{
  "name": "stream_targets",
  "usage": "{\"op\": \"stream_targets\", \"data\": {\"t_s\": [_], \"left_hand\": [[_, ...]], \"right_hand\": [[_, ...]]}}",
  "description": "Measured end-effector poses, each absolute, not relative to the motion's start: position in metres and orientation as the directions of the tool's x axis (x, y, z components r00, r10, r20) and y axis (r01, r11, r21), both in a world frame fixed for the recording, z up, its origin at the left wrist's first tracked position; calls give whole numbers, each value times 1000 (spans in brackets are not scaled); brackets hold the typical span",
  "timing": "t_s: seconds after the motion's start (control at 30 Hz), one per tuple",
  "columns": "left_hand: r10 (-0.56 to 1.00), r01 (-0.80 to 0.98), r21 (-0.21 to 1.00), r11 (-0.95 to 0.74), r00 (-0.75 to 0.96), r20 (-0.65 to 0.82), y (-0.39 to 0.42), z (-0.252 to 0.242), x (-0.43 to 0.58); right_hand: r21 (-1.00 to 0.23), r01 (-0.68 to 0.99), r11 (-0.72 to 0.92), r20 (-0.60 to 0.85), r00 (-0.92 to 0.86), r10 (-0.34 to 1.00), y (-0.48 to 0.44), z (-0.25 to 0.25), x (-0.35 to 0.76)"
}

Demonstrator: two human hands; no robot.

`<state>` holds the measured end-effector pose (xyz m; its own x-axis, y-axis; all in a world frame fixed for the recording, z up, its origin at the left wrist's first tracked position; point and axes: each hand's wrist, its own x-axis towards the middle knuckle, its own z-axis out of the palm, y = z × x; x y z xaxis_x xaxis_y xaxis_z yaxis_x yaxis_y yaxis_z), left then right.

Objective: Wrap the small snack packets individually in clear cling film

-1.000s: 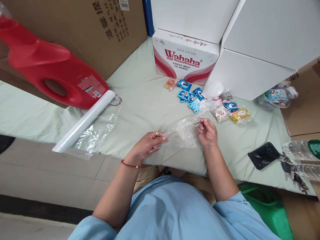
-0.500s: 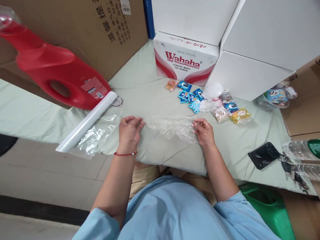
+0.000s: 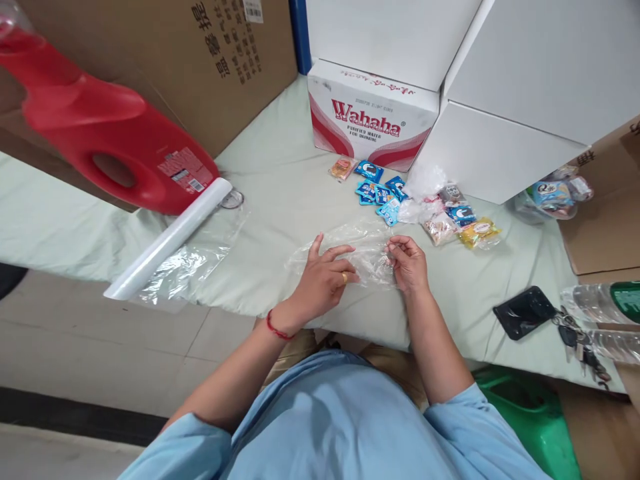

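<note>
A thin clear plastic bag [image 3: 370, 235] lies crumpled on the pale green cloth in front of me. My right hand [image 3: 409, 263] pinches its right end between thumb and fingers. Over the bag's left part is my left hand [image 3: 326, 277], palm down, its fingers spread and a ring on one of them; it appears to touch the film. Just beyond the bag are several small blue snack packets [image 3: 376, 193] and a knotted white plastic bag [image 3: 425, 193].
A roll of clear bags [image 3: 167, 243] lies at left against a large red jug [image 3: 100, 133]. A Wahaha carton [image 3: 370, 120] and white boxes stand behind. At right are a black pouch [image 3: 524, 312], keys [image 3: 580, 340] and clear bottles [image 3: 590, 300].
My left hand has let go of the bag's left end and moved right, over the bag, with its fingers spreading. My right hand has stayed in place, still pinching.
</note>
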<state>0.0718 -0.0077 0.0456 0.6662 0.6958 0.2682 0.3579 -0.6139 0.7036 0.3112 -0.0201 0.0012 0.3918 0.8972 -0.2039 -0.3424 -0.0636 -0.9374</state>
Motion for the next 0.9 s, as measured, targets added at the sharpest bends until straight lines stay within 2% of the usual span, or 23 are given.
{"op": "stream_targets", "data": {"t_s": [0.1,0.2,0.33,0.4,0.47,0.53,0.6,0.67,0.77,0.9], "left_hand": [[664,335,700,-631,701,262,0,35,44],[670,407,648,-644,709,221,4,30,3],[650,521,624,-582,760,-27,7,28,-44],[671,575,619,-535,734,-102,7,29,-57],[769,628,603,-491,638,-37,5,33,-61],[873,653,612,-446,469,136,3,41,-53],[913,638,653,-408,277,300,0,51,-35],[910,601,690,-405,190,368,-1,56,-11],[897,604,664,-441,329,296,1,49,24],[867,731,497,-468,489,96,2,16,45]], "right_hand": [[-933,-355,-57,-223,446,867,-18,0,316],[-936,-345,-65,-230,462,857,-18,-1,317],[-948,-307,-83,-223,456,861,-18,-1,315],[-953,-292,-77,-213,468,858,-19,0,315],[-958,-279,-68,-201,482,853,-20,0,315],[-963,-262,-66,-190,484,854,-20,-1,315],[-968,-240,-72,-181,471,863,-20,-1,313],[-973,-220,-71,-168,462,871,-20,-2,311],[-976,-211,-55,-150,470,870,-20,-4,312],[-950,-300,-88,-229,475,849,-19,-5,330]]}}
